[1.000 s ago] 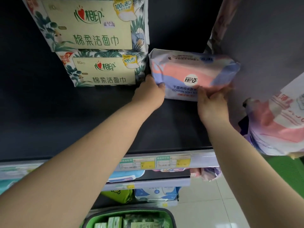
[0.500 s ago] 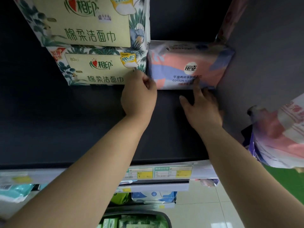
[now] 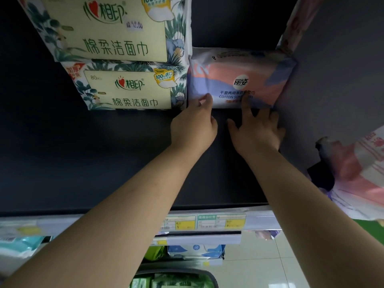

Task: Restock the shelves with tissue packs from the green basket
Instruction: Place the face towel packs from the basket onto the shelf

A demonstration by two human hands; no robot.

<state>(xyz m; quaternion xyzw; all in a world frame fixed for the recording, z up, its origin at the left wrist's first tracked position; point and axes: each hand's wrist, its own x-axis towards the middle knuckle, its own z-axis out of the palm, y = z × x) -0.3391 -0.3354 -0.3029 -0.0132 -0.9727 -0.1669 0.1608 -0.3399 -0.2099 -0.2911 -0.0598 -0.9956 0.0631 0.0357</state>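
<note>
Head view: pink tissue pack (image 3: pixel 239 77) at fingertips (image 3: pixel 247 96) of both hands

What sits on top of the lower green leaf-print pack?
A second, matching leaf-print pack is stacked on the lower leaf-print pack; its top runs out of frame, so anything above is unseen.

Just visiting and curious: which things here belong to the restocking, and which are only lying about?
Job: pink tissue pack, left hand, right hand, dark shelf, green basket.
Lying about: leaf-print packs, price labels, packs on lower shelves.
</note>
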